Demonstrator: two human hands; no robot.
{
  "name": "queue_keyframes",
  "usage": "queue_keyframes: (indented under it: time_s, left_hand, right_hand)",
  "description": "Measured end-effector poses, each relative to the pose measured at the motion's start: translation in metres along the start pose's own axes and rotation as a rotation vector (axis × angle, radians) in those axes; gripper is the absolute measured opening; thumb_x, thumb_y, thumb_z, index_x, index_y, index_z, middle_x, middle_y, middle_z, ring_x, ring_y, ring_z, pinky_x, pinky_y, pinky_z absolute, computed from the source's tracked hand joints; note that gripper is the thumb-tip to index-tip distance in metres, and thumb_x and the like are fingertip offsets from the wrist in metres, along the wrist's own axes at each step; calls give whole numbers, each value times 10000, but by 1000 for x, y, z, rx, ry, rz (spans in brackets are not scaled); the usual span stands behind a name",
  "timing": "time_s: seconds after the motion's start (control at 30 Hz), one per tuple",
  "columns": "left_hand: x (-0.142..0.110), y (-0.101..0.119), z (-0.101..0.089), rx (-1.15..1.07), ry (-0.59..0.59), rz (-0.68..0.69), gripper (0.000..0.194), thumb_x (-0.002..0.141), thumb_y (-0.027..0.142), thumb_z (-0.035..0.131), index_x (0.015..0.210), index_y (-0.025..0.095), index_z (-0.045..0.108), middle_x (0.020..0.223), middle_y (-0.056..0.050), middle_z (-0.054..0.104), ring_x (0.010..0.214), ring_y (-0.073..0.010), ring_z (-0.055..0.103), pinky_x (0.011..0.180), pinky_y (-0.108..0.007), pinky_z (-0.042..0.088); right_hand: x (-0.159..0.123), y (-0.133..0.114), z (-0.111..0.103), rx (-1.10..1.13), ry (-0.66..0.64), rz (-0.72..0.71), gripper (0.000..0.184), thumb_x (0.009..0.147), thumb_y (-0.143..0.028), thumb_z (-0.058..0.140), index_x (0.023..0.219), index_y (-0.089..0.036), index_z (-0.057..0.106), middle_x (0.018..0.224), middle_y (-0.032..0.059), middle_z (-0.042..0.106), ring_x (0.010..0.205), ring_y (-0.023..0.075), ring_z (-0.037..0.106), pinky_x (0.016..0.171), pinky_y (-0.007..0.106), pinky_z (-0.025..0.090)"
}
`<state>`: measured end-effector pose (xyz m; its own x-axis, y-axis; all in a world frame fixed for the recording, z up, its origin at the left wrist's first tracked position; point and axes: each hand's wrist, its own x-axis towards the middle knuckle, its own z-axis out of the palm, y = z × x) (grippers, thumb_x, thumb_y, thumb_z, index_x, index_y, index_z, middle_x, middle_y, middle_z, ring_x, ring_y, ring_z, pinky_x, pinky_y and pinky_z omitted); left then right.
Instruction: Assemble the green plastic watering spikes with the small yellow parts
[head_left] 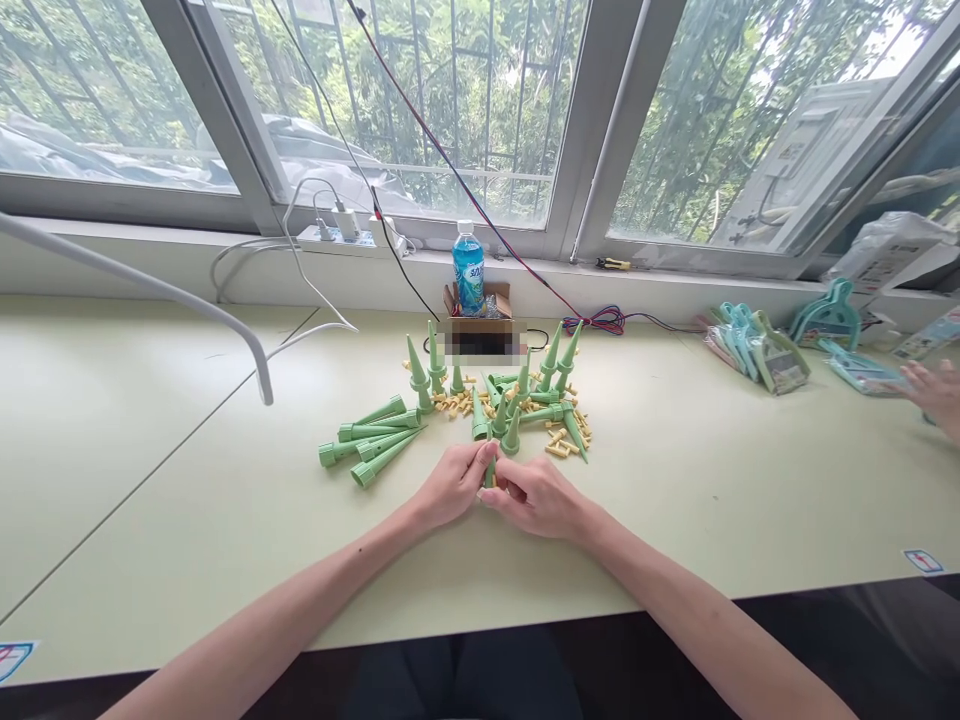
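My left hand is closed around a green plastic spike, most of which the fingers hide. From the other side my right hand pinches the same spike low down, its fingers curled; a sliver of yellow shows by the fingertips. Just beyond my hands stand and lie several green cone-shaped spikes. Small yellow valve-like pieces lie scattered among them. To the left, several green spikes with ribbed collars lie in a loose pile.
A blue-liquid bottle stands in a small cardboard box at the back. Bagged dustpan-shaped items lie at right, near another person's hand. A white lamp arm reaches in from the left. Coiled wires lie by the wall.
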<state>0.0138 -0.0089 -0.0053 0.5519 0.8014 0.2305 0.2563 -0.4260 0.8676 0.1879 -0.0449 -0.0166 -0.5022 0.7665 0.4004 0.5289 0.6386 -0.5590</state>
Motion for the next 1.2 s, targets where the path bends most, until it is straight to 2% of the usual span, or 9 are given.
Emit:
queue_keyframes:
  time_s: [0.4,0.87,1.07,1.2]
  left_hand:
    - [0,0,-1,12,-3,-2,524,1018,493,313,653,168,502,577,22,540,539,-114,425,565,-239,365]
    - [-1,-1,-1,-11,-23,-30,527,1018,502,315,657,165,499,601,16,558,560,-113,440,575,-241,364]
    - [0,1,-1,-78,5,-29,543,1010,524,343,644,159,511,574,23,486,536,-102,384,522,-234,327]
    - [1,0,-4,-97,25,-76,552,994,559,365,686,148,567,554,30,432,517,-101,359,489,-233,300]
  right_hand:
    - [1,-2,0,0,-3,-15,381,1008,-419,439,699,-200,400,550,-58,408,469,79,268,509,224,239]
    - [3,-2,1,27,18,-24,371,989,-402,474,695,-206,362,542,-75,350,463,71,260,500,227,230]
    - [3,2,3,58,52,7,388,976,-435,502,691,-198,390,546,-68,384,465,69,288,503,224,252]
    - [2,8,4,104,70,20,417,980,-458,509,680,-197,384,539,-65,393,465,68,297,506,220,266]
